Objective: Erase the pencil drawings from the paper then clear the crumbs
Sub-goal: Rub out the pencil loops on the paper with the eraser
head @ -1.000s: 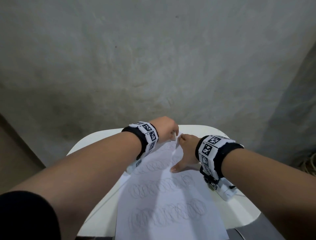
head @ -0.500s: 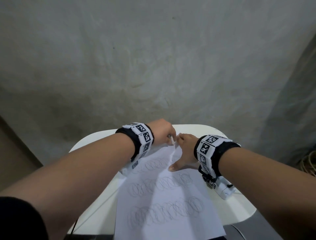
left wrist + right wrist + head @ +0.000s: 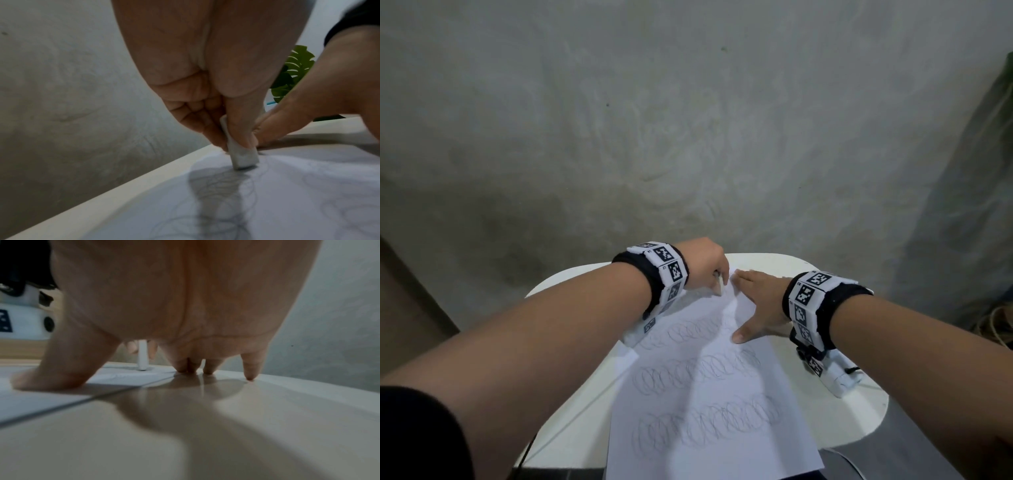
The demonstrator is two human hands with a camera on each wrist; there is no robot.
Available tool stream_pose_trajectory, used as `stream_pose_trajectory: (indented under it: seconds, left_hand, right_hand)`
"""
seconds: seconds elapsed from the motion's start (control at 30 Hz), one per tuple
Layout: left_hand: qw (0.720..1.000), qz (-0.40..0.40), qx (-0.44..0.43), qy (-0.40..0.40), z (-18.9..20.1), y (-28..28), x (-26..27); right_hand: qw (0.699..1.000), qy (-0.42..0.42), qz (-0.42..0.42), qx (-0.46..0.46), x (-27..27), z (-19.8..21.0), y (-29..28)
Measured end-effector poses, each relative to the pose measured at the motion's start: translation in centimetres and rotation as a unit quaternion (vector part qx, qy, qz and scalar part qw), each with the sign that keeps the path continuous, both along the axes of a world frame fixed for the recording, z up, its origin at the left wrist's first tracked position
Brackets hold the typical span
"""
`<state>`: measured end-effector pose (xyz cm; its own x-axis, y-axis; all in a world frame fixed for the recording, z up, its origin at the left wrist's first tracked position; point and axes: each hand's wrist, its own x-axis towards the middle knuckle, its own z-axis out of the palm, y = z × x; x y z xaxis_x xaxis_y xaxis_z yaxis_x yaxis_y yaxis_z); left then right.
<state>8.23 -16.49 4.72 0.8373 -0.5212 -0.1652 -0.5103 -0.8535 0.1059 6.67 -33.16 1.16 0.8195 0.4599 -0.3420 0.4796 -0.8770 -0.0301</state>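
A white sheet of paper (image 3: 709,404) with rows of looping pencil scribbles (image 3: 709,426) lies on a small white table (image 3: 835,414). My left hand (image 3: 705,265) pinches a white eraser (image 3: 242,155) between thumb and fingers, its lower end pressed on the paper's far part. The eraser (image 3: 719,287) shows as a pale stub in the head view. My right hand (image 3: 760,301) lies flat with spread fingers at the paper's far right edge, thumb (image 3: 51,374) on the sheet and fingertips (image 3: 207,369) on the table.
A rough grey wall (image 3: 688,137) rises right behind the table. A green plant (image 3: 292,71) stands beyond my right hand. A cable (image 3: 846,459) hangs by the table's near right edge. The paper's near end overhangs the table's front edge.
My left hand with the eraser has shifted slightly left and toward me over the paper's far part. My right hand keeps pressing the same spot.
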Motion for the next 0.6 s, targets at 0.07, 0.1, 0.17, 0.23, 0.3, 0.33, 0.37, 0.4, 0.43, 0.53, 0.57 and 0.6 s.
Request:
stream_pose_trajectory:
  seconds: [0.07, 0.1, 0.17, 0.23, 0.3, 0.33, 0.37, 0.4, 0.43, 0.53, 0.57, 0.6]
  left_hand:
    - [1.0, -0.001, -0.014, -0.017, -0.3, -0.7, 0.3]
    - [1.0, 0.0, -0.016, -0.02, -0.6, -0.9, 0.4]
    - [0.999, 0.002, -0.022, -0.023, -1.3, -0.7, 0.3]
    - [1.0, -0.007, -0.02, -0.021, -1.5, -0.1, -0.1]
    - [1.0, -0.022, -0.001, -0.008, -1.3, 0.5, -0.3]
    - [1.0, -0.028, 0.008, 0.002, -1.0, 0.6, -0.2]
    - [0.999, -0.034, 0.016, 0.005, -0.8, 0.4, 0.0]
    - [0.999, -0.037, 0.019, -0.002, -0.6, 0.1, 0.2]
    - [0.999, -0.035, 0.018, -0.016, -0.5, -0.3, 0.4]
    - [0.999, -0.021, -0.003, -0.034, -1.1, -0.9, 0.2]
    - [0.999, -0.025, -0.007, -0.03, -1.3, -0.7, 0.0]
    - [0.999, -0.031, -0.006, -0.022, -1.4, -0.4, -0.2]
  right_hand:
    - [1.0, 0.002, 0.001, 0.021, 0.2, -0.2, 0.1]
    - [1.0, 0.003, 0.002, 0.022, 0.3, -0.2, 0.2]
    - [1.0, 0.007, 0.006, -0.001, 0.3, -0.2, 0.3]
    - [0.999, 0.005, 0.006, -0.033, 0.2, -0.1, 0.5]
    - [0.999, 0.003, 0.006, -0.046, 0.3, -0.2, 0.7]
    - [0.999, 0.002, 0.006, -0.048, 0.4, -0.2, 0.8]
    - [0.999, -0.001, 0.002, -0.046, 0.5, -0.3, 0.9]
    - [0.999, -0.004, -0.002, -0.042, 0.7, -0.4, 1.0]
    - [0.999, -0.005, -0.005, -0.039, 0.9, -0.4, 1.1]
    - [0.999, -0.001, -0.004, -0.043, 1.0, -0.4, 1.1]
    - [0.999, 0.003, -0.002, -0.048, 1.0, -0.4, 1.0]
    - [0.999, 0.006, -0.001, -0.053, 0.8, -0.4, 1.0]
